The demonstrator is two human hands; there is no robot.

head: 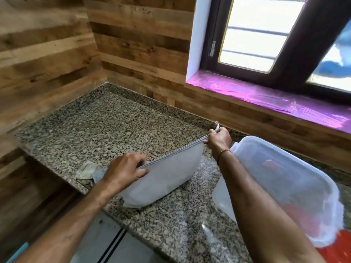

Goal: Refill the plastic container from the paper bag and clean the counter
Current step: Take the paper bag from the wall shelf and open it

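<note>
on the granite counter (114, 126), my left hand (125, 168) pinches the near end of the top edge of the white paper bag (167, 177). my right hand (219, 138) pinches the far end, fingers curled on the rim. the bag stands on the counter, with the translucent plastic container (284, 179) just right of my right forearm.

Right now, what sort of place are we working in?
Probably a home kitchen: speckled granite counter in a corner of wood-panelled wall, a window above, and a plastic container beside the paper bag.
</note>
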